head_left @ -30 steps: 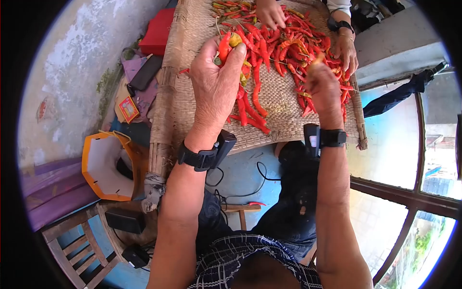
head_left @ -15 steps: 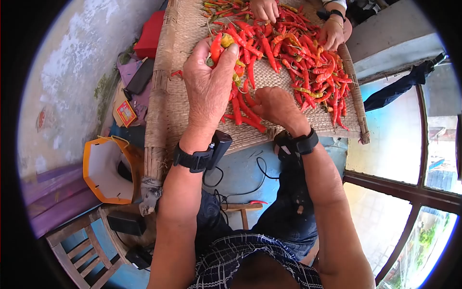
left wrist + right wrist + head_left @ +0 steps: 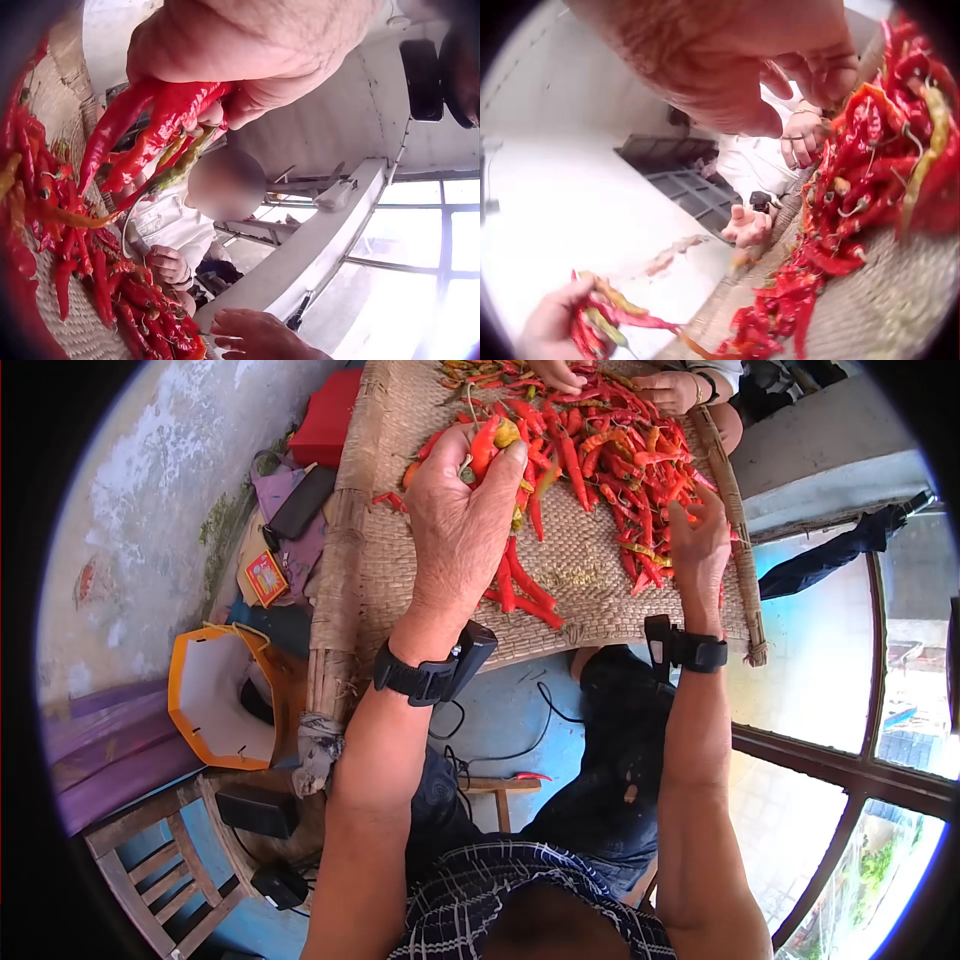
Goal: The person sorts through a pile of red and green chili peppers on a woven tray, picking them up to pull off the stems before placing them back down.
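In the head view my left hand [image 3: 460, 525] grips a bunch of red and yellow-green peppers [image 3: 484, 448], their tips hanging below the palm in the left wrist view [image 3: 169, 127]. My right hand [image 3: 703, 545] is at the right edge of a large pile of red peppers [image 3: 625, 460] on a woven tray [image 3: 590, 595]. Its fingers [image 3: 832, 71] are bent loosely just over the pile in the right wrist view, with no pepper seen between them. A few red peppers [image 3: 525, 585] lie on the weave below my left hand.
Across the tray another person's hands [image 3: 672, 392] are at the pile. Left of the tray are a red bag [image 3: 325, 420], a dark pouch [image 3: 303, 503] and an orange-edged container [image 3: 225, 700]. A window [image 3: 800, 660] and folded umbrella [image 3: 835, 560] are on the right.
My right hand moved from beside the left hand back to the pile's right side. My left hand keeps its bunch, shifted slightly right. The other person's hands moved a little away.
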### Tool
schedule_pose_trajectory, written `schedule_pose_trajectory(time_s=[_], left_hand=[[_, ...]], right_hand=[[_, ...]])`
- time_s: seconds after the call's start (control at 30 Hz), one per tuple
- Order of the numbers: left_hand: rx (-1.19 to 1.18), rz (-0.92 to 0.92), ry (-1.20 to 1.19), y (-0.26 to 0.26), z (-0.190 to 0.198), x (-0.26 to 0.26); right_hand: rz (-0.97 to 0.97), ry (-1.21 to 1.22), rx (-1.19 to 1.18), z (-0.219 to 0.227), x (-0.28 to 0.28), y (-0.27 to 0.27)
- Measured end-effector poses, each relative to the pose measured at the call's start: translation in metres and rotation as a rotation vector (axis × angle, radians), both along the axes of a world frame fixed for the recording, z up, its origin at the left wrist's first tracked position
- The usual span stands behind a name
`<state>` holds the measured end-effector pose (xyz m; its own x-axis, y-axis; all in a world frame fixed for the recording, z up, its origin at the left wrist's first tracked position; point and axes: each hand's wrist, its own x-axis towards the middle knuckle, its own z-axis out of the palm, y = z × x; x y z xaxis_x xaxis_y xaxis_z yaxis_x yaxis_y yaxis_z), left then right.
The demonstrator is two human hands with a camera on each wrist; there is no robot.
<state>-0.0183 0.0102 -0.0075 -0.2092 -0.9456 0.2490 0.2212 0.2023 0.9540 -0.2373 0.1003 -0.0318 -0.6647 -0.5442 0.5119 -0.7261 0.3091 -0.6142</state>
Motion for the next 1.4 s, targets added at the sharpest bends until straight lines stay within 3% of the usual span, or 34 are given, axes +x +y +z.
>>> schedule_pose_trajectory(time_s=[0.07,0.13,0.2,0.33,0.4,0.53,0.63,0.67,0.73,0.8,0.83,0.93,0.97,1.0,1.1,1.17,1.3,1.37,1.4], left_hand=[[0.002,-0.005,-0.025,0.002,-0.001,-0.001],[-0.031,0.0,-0.033,0.002,-0.002,-0.002],[-0.021,0.001,0.005,0.002,-0.002,-0.003],[-0.004,0.016,0.037,0.001,-0.001,-0.001],[0.006,0.013,0.069,0.0,0.003,0.001],[-0.008,0.067,0.067,-0.002,0.008,0.007],[-0.047,0.115,0.102,-0.006,0.005,0.006],[-0.045,0.121,0.107,-0.007,0.004,0.007],[-0.056,0.155,0.15,-0.008,0.006,0.008],[-0.039,0.171,0.156,-0.009,0.007,0.01],[-0.019,0.185,0.154,-0.009,0.008,0.011],[-0.046,0.207,0.226,-0.009,0.011,0.012],[-0.047,0.203,0.222,-0.011,0.01,0.013],[-0.078,0.232,0.218,-0.014,0.007,0.015],[-0.091,0.255,0.253,-0.015,0.008,0.017],[-0.074,0.252,0.293,-0.015,0.009,0.017],[-0.058,0.253,0.261,-0.017,0.007,0.022],[-0.066,0.257,0.227,-0.018,0.008,0.022],[-0.063,0.251,0.281,-0.019,0.009,0.021]], right_hand=[[0.201,-0.256,0.175,0.002,0.027,-0.001],[0.603,-0.179,0.508,-0.015,0.039,-0.002],[0.73,-0.206,0.804,-0.017,0.069,-0.003],[0.762,-0.034,0.837,-0.028,0.073,-0.009],[0.754,0.035,0.713,-0.027,0.062,-0.007],[0.674,-0.145,0.596,-0.013,0.03,0.001],[0.448,-0.494,0.235,-0.001,0.006,0.006],[0.272,-0.52,0.073,0.009,0.008,0.007],[0.068,-0.305,-0.076,-0.011,-0.019,0.006],[0.118,-0.197,-0.093,-0.008,-0.002,0.0],[0.137,-0.067,0.038,-0.014,0.005,-0.008],[0.573,-0.137,0.393,-0.019,0.064,-0.023],[0.653,-0.178,0.363,-0.029,0.081,-0.029],[0.647,-0.044,0.398,-0.037,0.093,-0.034],[0.712,-0.052,0.439,-0.045,0.116,-0.046],[0.651,0.1,0.514,-0.044,0.127,-0.051],[0.796,0.004,0.595,-0.032,0.13,-0.056],[0.859,-0.297,0.581,-0.023,0.129,-0.052],[0.861,-0.294,0.588,-0.023,0.125,-0.051]])
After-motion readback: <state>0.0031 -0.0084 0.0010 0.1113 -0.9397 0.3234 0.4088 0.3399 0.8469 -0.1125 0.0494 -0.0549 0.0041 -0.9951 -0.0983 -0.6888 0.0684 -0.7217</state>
